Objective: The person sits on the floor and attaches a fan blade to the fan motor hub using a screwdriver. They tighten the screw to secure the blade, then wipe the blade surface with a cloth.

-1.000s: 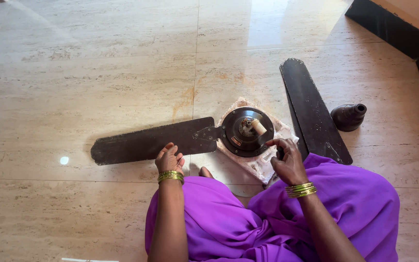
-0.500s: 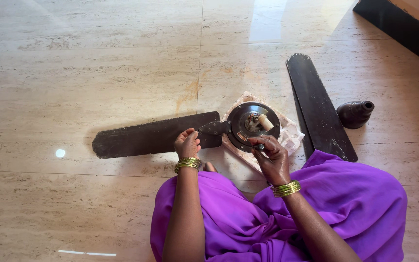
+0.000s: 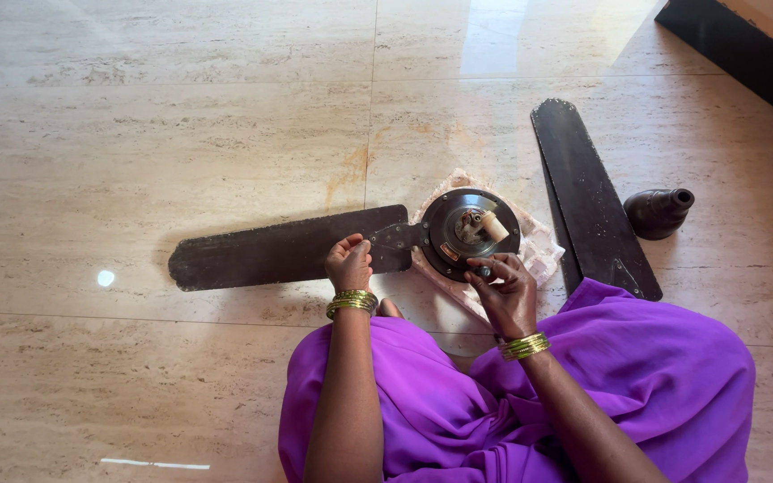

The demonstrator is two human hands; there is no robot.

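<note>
Our left hand grips the attached blade; our right hand pinches a small dark tool at the motor hub between them. 1 detached blade lies beyond the right hand, so 1 is off, 1 left.

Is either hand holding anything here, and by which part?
Left hand grips the fan blade near its bracket end. Right hand pinches something small and dark at the motor hub rim.

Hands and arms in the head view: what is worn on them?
Both forearms are bare, with no sleeves. The left hand and the right hand each have a stack of green and gold bangles at the wrist. No gloves; rings cannot be made out.
</note>
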